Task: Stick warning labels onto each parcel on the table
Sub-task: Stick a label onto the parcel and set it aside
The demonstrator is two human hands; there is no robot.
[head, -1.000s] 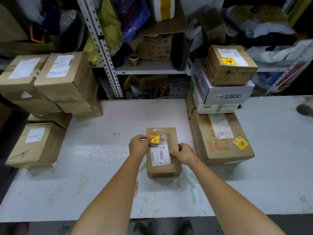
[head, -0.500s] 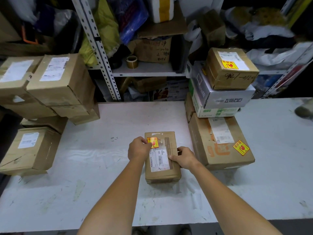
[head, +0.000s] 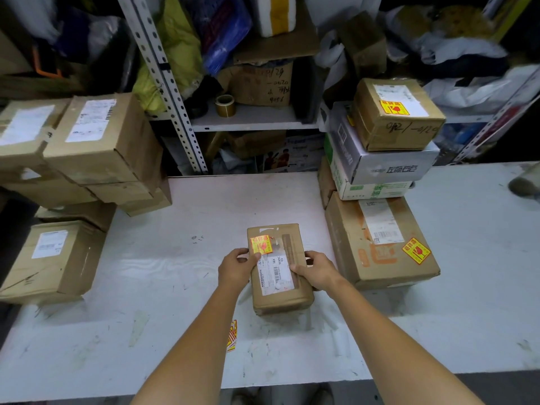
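Left hand (head: 236, 268) and right hand (head: 317, 268) are gripping the parcel (head: 285, 290), long axis pointing away; warning label (head: 261, 244) touching left thumb; waybill (head: 276, 273) reading "MXRC".

Bare left grip (head: 236, 267), bare right grip (head: 317, 270), bare forearms (head: 187, 346)

The parcel (head: 287, 290) is matt brown cardboard with a white paper slip (head: 276, 273) on top; the yellow warning label (head: 261, 244) at its eleven o'clock corner is glossy. The white worktop (head: 175, 258) looks smooth but scuffed and scratched. At twelve o'clock rises a perforated grey metal shelf upright (head: 163, 77), at two o'clock a smooth printed white carton (head: 394, 168).
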